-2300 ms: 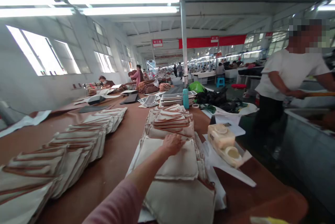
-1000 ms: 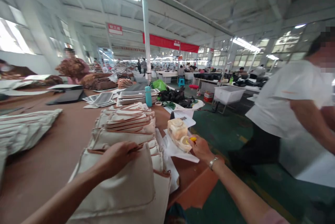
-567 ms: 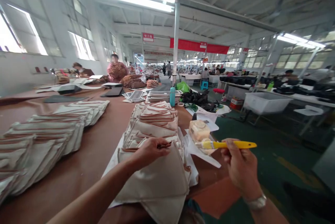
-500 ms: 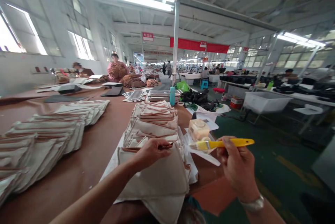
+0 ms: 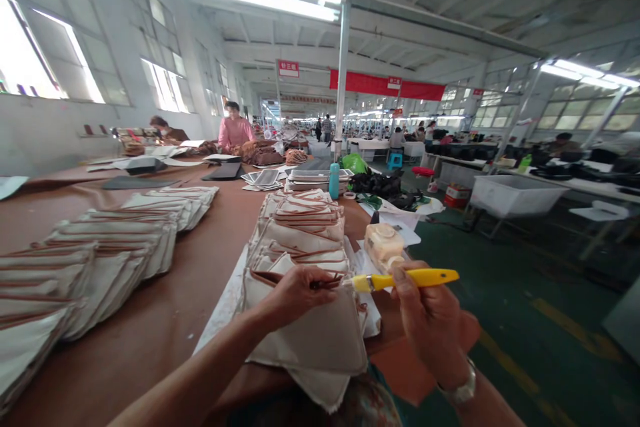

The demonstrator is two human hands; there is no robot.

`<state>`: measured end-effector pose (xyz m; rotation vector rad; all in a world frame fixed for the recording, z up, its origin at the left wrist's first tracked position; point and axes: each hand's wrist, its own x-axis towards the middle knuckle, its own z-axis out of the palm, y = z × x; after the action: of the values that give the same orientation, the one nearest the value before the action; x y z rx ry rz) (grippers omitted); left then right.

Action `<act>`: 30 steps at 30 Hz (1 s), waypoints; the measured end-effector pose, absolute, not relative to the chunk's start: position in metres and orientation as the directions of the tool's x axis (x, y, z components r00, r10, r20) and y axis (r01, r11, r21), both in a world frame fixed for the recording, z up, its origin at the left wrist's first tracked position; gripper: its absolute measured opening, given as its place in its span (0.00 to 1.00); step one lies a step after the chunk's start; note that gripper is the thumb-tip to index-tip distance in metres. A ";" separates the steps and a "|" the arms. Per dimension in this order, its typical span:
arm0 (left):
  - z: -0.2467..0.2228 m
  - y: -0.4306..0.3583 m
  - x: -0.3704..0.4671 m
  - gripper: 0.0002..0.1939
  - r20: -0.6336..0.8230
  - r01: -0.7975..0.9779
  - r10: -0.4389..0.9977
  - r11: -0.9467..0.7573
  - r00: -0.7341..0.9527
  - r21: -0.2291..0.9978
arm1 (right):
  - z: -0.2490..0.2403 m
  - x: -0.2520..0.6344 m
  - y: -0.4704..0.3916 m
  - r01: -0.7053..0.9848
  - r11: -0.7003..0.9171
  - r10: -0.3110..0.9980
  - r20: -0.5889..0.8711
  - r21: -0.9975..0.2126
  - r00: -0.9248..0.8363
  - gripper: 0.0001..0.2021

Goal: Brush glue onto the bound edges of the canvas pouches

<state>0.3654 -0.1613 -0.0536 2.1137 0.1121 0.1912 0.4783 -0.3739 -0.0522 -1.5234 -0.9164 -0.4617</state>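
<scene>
Brush (image 5: 384, 282) at the rim of a cream pouch (image 5: 320, 340)

Pouch and brush meet near the right-hand corner of the table's near edge. The left hand (image 5: 303, 294) has its fingertips pressed together, pinching the pouch's upper edge where the brown trim (image 5: 265, 278) runs. The right hand (image 5: 430, 314) pinches the yellow handle between thumb and fingers, and the bristles point left, right up by the left fingertips; whether they touch the trim is hard to tell.

The pouch rests on a pile (image 5: 300, 227) of similar pouches running back along the table (image 5: 227, 240)'s right side, with one corner from underneath seeming to poke past the near edge. Beside the pile, close to the right edge, sits a cloudy plastic jug (image 5: 384, 244). A second row of pouches (image 5: 120, 244) fans out farther left.

The pouch looks light and soft, with enough body to keep its flat shape but likely to sag away from a single hold. Its trimmed rim seems the best grip, taken close to the corner so the cloth stays taut. The brush should be light and stiff; holding it mid-handle keeps fingers clear of the bristles.
</scene>
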 end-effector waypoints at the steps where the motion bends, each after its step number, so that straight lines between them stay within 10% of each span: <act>1: -0.056 -0.163 0.364 0.09 0.107 -0.005 0.163 -0.530 0.981 0.848 | -0.054 0.477 -0.374 0.770 0.055 0.304 0.745 -0.636 0.594 0.13; 7: -0.081 -0.182 0.346 0.06 0.501 -0.122 0.246 -0.795 0.830 0.594 | -0.057 0.486 -0.389 0.656 0.094 0.159 0.662 -0.748 0.732 0.14; 15: -0.109 -0.206 0.313 0.03 0.765 -0.258 -0.192 -0.966 0.615 -0.036 | -0.047 0.480 -0.426 0.422 0.242 0.264 0.478 -0.874 0.838 0.13; 25: -0.109 -0.223 0.299 0.05 0.753 -0.272 -0.279 -0.952 0.596 -0.137 | -0.038 0.448 -0.437 0.603 0.120 0.600 0.541 -0.789 0.589 0.13; 30: -0.116 -0.221 0.300 0.02 0.740 -0.278 -0.286 -0.951 0.609 -0.138 | -0.033 0.449 -0.446 0.697 0.038 0.451 0.635 -0.716 0.627 0.10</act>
<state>0.3004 -0.2214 -0.1164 2.8259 -0.4949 1.3031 0.4488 -0.4458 -0.0333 -1.5981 -0.9762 -0.2449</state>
